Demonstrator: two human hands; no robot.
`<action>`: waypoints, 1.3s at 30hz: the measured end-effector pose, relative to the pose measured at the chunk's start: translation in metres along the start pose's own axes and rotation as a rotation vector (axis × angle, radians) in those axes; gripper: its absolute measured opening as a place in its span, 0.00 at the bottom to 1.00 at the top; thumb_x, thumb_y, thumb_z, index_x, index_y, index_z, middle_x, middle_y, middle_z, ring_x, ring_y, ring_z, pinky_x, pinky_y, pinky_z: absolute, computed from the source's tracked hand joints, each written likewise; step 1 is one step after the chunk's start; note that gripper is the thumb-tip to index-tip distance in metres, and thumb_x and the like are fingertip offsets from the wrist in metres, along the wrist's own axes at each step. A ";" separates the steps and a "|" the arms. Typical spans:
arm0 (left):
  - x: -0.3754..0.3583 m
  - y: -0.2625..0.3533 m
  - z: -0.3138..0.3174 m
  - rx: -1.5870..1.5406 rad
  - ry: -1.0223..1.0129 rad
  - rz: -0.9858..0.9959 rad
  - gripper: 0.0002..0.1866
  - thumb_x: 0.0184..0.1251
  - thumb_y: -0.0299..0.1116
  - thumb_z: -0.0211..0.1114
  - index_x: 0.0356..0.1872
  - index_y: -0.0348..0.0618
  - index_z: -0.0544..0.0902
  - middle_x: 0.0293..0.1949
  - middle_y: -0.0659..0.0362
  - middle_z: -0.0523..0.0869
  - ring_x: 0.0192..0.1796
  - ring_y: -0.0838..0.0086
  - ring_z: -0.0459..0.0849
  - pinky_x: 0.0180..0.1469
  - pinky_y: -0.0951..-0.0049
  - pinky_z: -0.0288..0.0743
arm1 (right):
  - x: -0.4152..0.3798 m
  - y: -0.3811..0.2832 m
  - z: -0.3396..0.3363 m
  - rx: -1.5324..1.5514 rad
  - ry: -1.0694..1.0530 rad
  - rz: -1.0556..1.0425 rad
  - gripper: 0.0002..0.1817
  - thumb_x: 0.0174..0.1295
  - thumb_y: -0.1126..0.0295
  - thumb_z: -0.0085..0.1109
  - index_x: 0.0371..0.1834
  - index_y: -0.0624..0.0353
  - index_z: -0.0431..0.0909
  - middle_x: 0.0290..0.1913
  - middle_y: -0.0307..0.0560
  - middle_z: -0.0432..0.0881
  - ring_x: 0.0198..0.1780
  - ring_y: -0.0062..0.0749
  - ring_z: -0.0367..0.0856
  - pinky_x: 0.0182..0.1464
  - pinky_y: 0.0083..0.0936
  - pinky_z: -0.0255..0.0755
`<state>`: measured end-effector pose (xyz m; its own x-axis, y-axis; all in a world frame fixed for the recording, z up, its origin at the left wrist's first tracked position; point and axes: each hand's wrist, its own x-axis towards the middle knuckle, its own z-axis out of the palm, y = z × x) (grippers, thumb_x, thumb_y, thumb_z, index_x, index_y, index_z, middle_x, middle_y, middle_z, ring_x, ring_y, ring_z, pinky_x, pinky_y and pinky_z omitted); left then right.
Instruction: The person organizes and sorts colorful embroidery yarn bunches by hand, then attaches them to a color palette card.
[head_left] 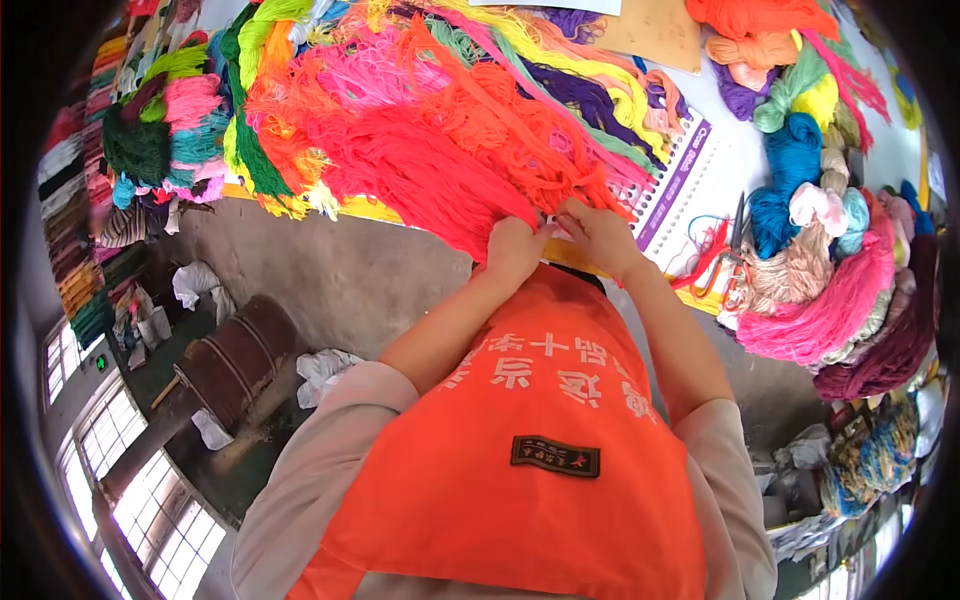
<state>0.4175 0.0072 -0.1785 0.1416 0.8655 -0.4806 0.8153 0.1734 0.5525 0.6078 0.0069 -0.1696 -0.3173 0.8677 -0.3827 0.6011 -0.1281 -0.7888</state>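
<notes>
A thick bundle of coral-red thread [425, 165] lies across the table's front edge, its near end at my hands. My left hand [515, 245] is closed on the end of this bundle, fingers wrapped round it. Close beside it on the right, my right hand [597, 232] is closed at the ends of the orange-red strands [520, 125]; its fingertips pinch something too small to make out. The two hands nearly touch. Pink thread [365, 70] and multicoloured skeins [590, 100] spread behind them.
Right of my hands lie a spiral notebook [690, 190] and red-handled scissors [735, 255]. Coloured skeins [790, 185] pile at the right, more [190, 105] at the left. A brown cardboard piece [655, 32] is at the back. A dark red drum [235, 360] stands on the floor.
</notes>
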 end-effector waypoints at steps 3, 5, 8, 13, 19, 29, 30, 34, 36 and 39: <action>-0.006 0.011 -0.010 -0.087 -0.003 0.016 0.15 0.61 0.39 0.67 0.30 0.34 0.83 0.25 0.42 0.83 0.32 0.47 0.85 0.35 0.53 0.76 | -0.002 -0.003 -0.003 0.044 -0.019 0.013 0.09 0.72 0.59 0.52 0.47 0.48 0.74 0.34 0.51 0.84 0.38 0.52 0.84 0.37 0.42 0.75; -0.008 0.013 -0.016 -0.198 0.030 0.062 0.14 0.62 0.38 0.67 0.29 0.34 0.83 0.22 0.45 0.84 0.29 0.52 0.86 0.32 0.56 0.76 | -0.003 -0.006 -0.008 0.077 -0.039 0.026 0.08 0.72 0.60 0.53 0.46 0.50 0.74 0.35 0.51 0.84 0.39 0.51 0.84 0.38 0.39 0.75; -0.010 0.011 -0.022 -0.591 -0.112 -0.194 0.13 0.64 0.36 0.66 0.25 0.36 0.81 0.16 0.56 0.80 0.20 0.68 0.80 0.24 0.67 0.70 | -0.002 -0.009 -0.006 0.111 -0.058 0.007 0.08 0.72 0.61 0.53 0.46 0.51 0.74 0.35 0.51 0.84 0.39 0.51 0.84 0.38 0.39 0.75; 0.001 0.014 -0.029 -0.876 -0.337 -0.454 0.06 0.70 0.30 0.62 0.31 0.44 0.79 0.21 0.66 0.75 0.21 0.82 0.69 0.20 0.79 0.57 | 0.006 -0.007 -0.003 0.065 -0.051 0.043 0.09 0.71 0.58 0.51 0.47 0.47 0.71 0.32 0.53 0.84 0.35 0.54 0.84 0.36 0.47 0.74; 0.006 0.016 -0.029 -0.750 -0.268 -0.282 0.06 0.68 0.29 0.63 0.30 0.44 0.79 0.19 0.67 0.75 0.19 0.83 0.68 0.20 0.78 0.57 | 0.011 -0.011 0.001 -0.008 -0.061 0.121 0.08 0.70 0.62 0.54 0.47 0.49 0.69 0.33 0.55 0.83 0.38 0.55 0.83 0.38 0.46 0.73; 0.006 0.016 -0.031 -1.064 -0.336 -0.473 0.03 0.69 0.26 0.61 0.36 0.40 0.81 0.22 0.62 0.79 0.19 0.80 0.72 0.19 0.78 0.60 | 0.007 0.001 0.009 0.426 0.003 0.137 0.08 0.69 0.60 0.55 0.45 0.48 0.74 0.35 0.47 0.85 0.38 0.47 0.85 0.39 0.39 0.77; 0.005 0.015 -0.031 -1.110 -0.344 -0.439 0.03 0.69 0.26 0.60 0.37 0.40 0.81 0.22 0.62 0.79 0.19 0.80 0.72 0.18 0.79 0.59 | 0.007 0.000 0.008 0.389 -0.004 0.153 0.08 0.68 0.60 0.56 0.45 0.48 0.75 0.36 0.46 0.85 0.38 0.46 0.85 0.40 0.37 0.77; 0.008 0.008 -0.028 -0.990 -0.397 -0.332 0.03 0.69 0.30 0.62 0.36 0.43 0.81 0.25 0.65 0.80 0.24 0.82 0.74 0.20 0.82 0.57 | 0.007 -0.006 0.009 0.335 0.046 0.157 0.07 0.70 0.65 0.58 0.45 0.54 0.74 0.32 0.42 0.80 0.34 0.29 0.80 0.39 0.27 0.73; 0.011 0.003 -0.025 -0.871 -0.393 -0.318 0.04 0.68 0.31 0.62 0.37 0.41 0.81 0.24 0.63 0.80 0.23 0.81 0.75 0.20 0.79 0.60 | 0.007 -0.006 0.010 0.256 0.050 0.142 0.08 0.69 0.63 0.58 0.45 0.53 0.74 0.33 0.43 0.81 0.35 0.33 0.82 0.39 0.29 0.74; 0.014 -0.003 -0.023 -0.558 -0.351 -0.137 0.08 0.66 0.32 0.64 0.38 0.37 0.81 0.22 0.57 0.82 0.22 0.75 0.79 0.23 0.72 0.68 | 0.007 -0.007 0.012 0.133 0.065 0.120 0.10 0.68 0.60 0.59 0.45 0.51 0.75 0.35 0.44 0.84 0.37 0.39 0.85 0.39 0.33 0.75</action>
<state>0.4042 0.0301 -0.1712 0.3086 0.6305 -0.7122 0.4401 0.5691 0.6946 0.5929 0.0084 -0.1726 -0.1986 0.8711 -0.4490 0.5277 -0.2910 -0.7980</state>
